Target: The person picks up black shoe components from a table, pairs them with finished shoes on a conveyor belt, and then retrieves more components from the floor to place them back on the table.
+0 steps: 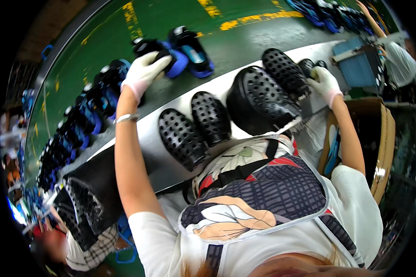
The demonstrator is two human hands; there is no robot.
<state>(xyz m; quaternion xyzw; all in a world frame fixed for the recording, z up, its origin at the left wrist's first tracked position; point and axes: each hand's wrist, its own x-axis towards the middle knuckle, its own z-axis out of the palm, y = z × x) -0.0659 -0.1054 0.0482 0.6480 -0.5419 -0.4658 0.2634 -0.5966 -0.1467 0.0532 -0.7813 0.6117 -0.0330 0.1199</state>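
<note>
Beyond the white ledge [180, 102], a worker's gloved left hand [143, 71] grasps a blue-soled shoe [178, 65], likely light, pliable, best held by its sole, while the ledge-side right hand's [326, 83] grip is unclear.

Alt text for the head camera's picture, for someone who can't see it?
A person's white-gloved left hand is at a black-and-blue shoe over a green surface; the right hand is beside small black perforated pieces. Four larger clog-shaped ones sit between the hands.
</note>
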